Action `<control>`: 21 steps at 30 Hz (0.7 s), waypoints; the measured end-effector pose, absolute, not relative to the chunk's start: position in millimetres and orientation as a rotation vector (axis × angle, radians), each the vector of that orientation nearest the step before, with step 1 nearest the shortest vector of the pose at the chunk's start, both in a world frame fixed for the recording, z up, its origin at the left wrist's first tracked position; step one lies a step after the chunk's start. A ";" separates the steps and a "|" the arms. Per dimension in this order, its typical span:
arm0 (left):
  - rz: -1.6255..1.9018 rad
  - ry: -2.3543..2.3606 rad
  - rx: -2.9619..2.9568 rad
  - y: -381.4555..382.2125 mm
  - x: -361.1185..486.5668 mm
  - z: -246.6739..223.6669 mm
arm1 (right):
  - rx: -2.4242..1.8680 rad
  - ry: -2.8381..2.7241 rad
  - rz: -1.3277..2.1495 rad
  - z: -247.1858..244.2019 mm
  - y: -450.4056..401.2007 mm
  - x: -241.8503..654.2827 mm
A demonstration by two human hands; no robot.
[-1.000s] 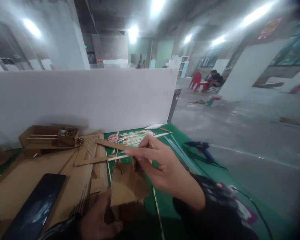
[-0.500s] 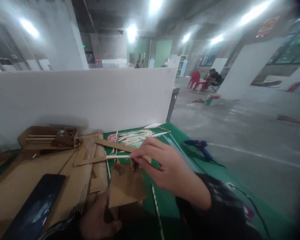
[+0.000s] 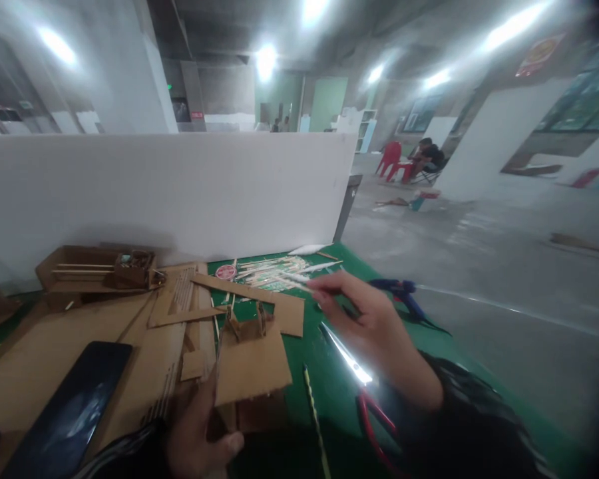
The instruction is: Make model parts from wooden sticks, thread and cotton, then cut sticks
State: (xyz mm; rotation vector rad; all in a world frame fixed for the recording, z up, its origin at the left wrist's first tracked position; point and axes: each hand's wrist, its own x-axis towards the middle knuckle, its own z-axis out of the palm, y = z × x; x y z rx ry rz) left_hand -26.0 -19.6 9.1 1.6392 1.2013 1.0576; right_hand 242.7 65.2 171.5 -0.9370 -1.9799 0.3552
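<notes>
My left hand point(image 3: 199, 432) is closed round the left side of a small cardboard box point(image 3: 254, 366), which has two upright cardboard tabs at its far edge. My right hand point(image 3: 364, 326) pinches a thin pale stick point(image 3: 297, 282) between thumb and fingertips, right of the box and above the green table. The stick points left, over a pile of similar sticks point(image 3: 269, 271). Below my right hand lie scissors point(image 3: 352, 356) with red handles. A yellow-striped pencil point(image 3: 314, 419) lies between the box and the scissors.
A blue glue gun point(image 3: 402, 293) lies at the right edge. On the left are a black phone point(image 3: 70, 412), cardboard sheets point(image 3: 24, 359) and a cardboard tray point(image 3: 80, 273). A white partition point(image 3: 180, 193) stands behind; a person point(image 3: 429, 156) sits far off.
My right hand has moved right with the stick, away from the tabs of the box. The scissors now show below it. My left hand stays at the box.
</notes>
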 end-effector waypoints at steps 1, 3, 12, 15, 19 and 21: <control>1.108 1.207 1.587 -20.7 -24.7 7.8 | -1.012 -1.977 0.376 158.0 65.4 246.9; 1.188 1.222 1.458 -22.2 -21.5 6.4 | -1.095 -2.032 0.471 125.4 64.3 250.9; 1.268 1.195 1.245 -22.2 -14.9 6.0 | -1.314 -2.320 0.307 58.5 42.6 244.5; 1.205 1.198 1.379 -21.5 -20.9 3.9 | -1.561 -2.350 0.189 67.2 26.6 276.7; 1.119 1.155 1.484 -20.4 -30.1 1.9 | -1.803 -2.404 0.094 48.3 2.3 326.9; 1.092 1.095 1.483 -19.9 -32.2 4.5 | -1.922 -2.389 0.130 30.3 -3.6 342.8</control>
